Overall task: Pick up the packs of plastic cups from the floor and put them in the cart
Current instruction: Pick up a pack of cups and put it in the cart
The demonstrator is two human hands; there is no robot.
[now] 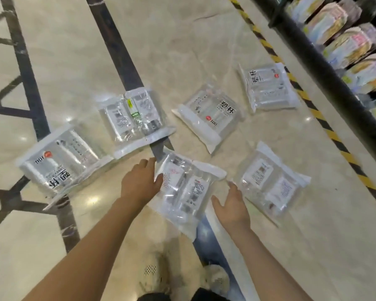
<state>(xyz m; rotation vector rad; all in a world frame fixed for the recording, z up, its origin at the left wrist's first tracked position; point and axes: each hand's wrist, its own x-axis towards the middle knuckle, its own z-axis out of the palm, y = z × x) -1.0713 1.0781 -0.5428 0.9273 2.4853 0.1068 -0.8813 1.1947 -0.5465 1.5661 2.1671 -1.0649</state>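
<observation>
— Judging by the look of it, the nearest pack (182,192) ought to be light but awkward: thin, glossy film over stacked cups, so slippery on the outside and springy inside. I'd guess it crushes if squeezed hard.

— Where do I take hold?

— By the two long edges, one hand each side. My left hand (140,182) sits at the pack's left edge, fingers straight and relaxed, thumb tip about touching the film. My right hand (231,206) is just beside its right edge, fingers spread wide, holding nothing. Neither has closed on anything.

— And the rest?

— Five more lie on the marble floor (74,51) around that nearest pack: one beyond it to the left (132,118), one further left (61,161), one beyond it to the right (211,116), one just right of it (271,183), and the farthest (269,88) beyond that, close to the striped tape (313,109).

— Can you see the cart?

— No, it is nowhere in view, so I cannot say which way to carry. Beyond the tape a dark shelf rail (313,55) and stocked goods (345,44) are blurred and cut by the frame. The labels are too smeared to read fully, and whether the nearest pack's far corner overlaps the dark floor strip (122,51) or merely lies on it, I cannot tell.
</observation>
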